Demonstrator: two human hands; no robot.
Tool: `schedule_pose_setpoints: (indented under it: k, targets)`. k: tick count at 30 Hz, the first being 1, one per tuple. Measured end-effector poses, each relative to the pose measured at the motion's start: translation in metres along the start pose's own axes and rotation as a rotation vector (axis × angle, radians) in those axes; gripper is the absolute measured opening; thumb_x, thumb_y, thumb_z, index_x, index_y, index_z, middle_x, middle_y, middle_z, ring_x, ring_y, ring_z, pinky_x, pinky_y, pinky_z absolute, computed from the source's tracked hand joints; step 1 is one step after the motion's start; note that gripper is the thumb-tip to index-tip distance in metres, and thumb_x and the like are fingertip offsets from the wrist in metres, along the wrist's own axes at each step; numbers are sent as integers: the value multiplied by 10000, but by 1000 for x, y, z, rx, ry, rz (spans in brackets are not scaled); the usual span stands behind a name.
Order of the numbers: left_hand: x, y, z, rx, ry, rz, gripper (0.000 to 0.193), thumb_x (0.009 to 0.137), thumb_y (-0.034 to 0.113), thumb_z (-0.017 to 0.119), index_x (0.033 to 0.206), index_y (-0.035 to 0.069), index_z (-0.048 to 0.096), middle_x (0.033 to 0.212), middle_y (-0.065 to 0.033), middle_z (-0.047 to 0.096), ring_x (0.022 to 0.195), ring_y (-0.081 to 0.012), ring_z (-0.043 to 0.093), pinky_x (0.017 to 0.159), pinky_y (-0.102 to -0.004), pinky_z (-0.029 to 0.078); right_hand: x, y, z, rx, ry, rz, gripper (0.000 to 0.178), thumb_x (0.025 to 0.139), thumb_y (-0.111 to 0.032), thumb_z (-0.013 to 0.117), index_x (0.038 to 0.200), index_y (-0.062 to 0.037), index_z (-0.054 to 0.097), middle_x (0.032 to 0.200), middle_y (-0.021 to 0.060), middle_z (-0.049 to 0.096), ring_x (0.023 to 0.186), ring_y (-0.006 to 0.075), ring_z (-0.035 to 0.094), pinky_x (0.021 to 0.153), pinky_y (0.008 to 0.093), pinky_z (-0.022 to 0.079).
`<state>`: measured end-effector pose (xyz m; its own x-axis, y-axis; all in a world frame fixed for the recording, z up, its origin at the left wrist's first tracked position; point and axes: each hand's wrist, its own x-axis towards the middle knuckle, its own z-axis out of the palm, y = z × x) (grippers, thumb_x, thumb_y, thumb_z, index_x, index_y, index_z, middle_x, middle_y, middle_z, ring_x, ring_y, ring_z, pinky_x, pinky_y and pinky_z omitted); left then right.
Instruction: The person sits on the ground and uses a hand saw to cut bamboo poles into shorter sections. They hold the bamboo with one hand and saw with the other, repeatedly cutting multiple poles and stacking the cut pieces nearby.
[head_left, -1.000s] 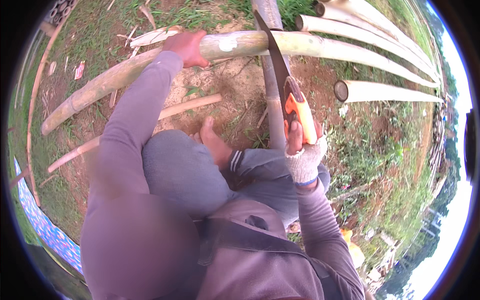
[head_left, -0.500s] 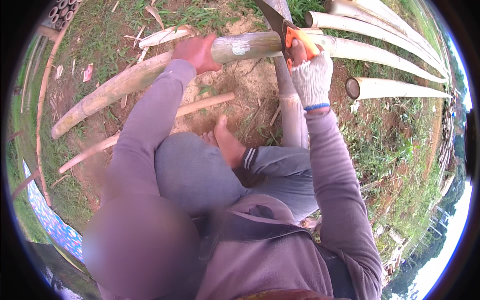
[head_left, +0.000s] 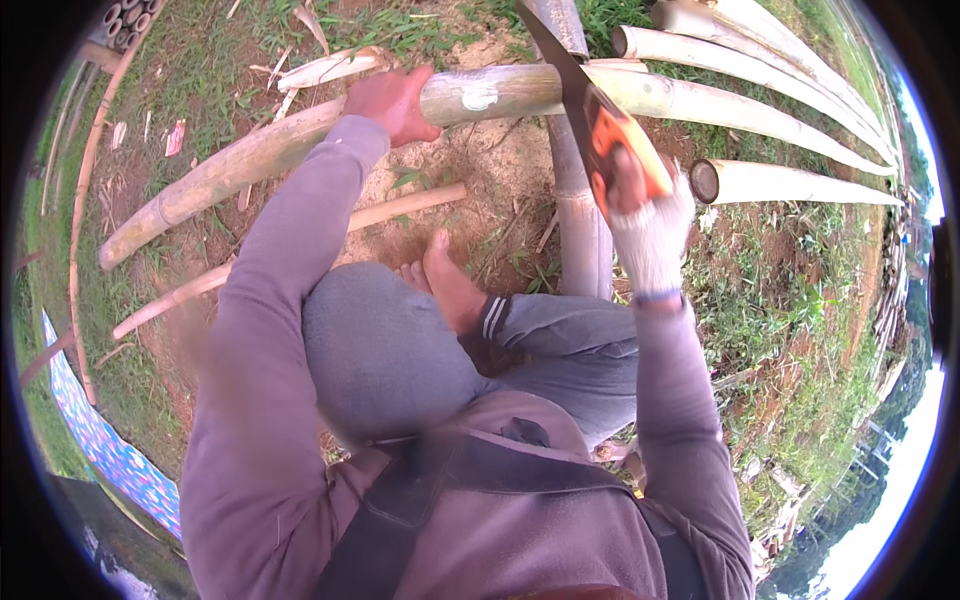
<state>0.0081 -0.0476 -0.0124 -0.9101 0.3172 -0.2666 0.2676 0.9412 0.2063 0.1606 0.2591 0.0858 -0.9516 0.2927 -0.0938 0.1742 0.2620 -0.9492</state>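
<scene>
A long bamboo pole (head_left: 515, 92) lies across in front of me, resting over an upright-running bamboo support (head_left: 582, 225). My bare left hand (head_left: 395, 105) is wrapped over the pole, left of the saw. In a knitted white glove, my right hand (head_left: 645, 205) grips the orange handle of a hand saw (head_left: 568, 80). The saw's dark blade crosses the pole near the support; how deep it sits in the bamboo I cannot tell. Bare fingers show beyond the glove, closed round the handle.
Several cut bamboo poles (head_left: 790, 183) fan out at the right. A thin bamboo strip (head_left: 400, 207) lies on the ground near my bare foot (head_left: 455, 280). Split pieces (head_left: 330, 68) and sawdust lie around. Stacked bamboo ends (head_left: 125, 22) stand far left, with a patterned blue sheet (head_left: 110, 440) below.
My right hand has drawn the saw back toward me and slightly right, so more blade shows between handle and pole. My left hand stays on the pole.
</scene>
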Motion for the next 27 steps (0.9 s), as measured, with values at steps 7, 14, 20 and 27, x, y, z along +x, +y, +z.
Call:
schedule_pose_setpoints:
  k: [7, 14, 20, 27]
  targets:
    - [-6, -22, -3, -40, 77, 24, 833, 739, 491, 907, 1447, 182, 598, 1086, -139, 804, 1048, -405, 772, 937, -531, 600, -52, 22, -19, 198, 0, -26, 311, 1113, -241, 605, 1317, -11, 649, 1234, 153, 739, 989, 187, 754, 820, 333, 611]
    - [-4, 1, -7, -26, 19, -21, 836, 746, 488, 911, 1458, 185, 597, 1119, -165, 793, 1047, -383, 775, 940, -517, 607, -20, 32, -1, 54, 71, -168, 307, 1064, -222, 719, 1252, 15, 667, 1126, 120, 759, 908, 196, 749, 735, 282, 585]
    - [-9, -9, -15, -8, -8, 15, 886, 782, 564, 904, 1512, 181, 582, 1202, -142, 795, 1096, -360, 772, 975, -523, 605, 19, -11, 20, -373, -59, -77, 389, 1107, -299, 624, 1347, 7, 635, 1292, 176, 731, 1106, 285, 749, 922, 400, 603]
    - [-2, -10, 1, -14, 45, -5, 846, 723, 480, 915, 1455, 182, 612, 1113, -152, 794, 1071, -384, 761, 941, -508, 597, -108, 44, -59, 446, 49, 142, 486, 1076, -308, 638, 1384, 69, 640, 1256, 251, 750, 1052, 257, 773, 962, 398, 611]
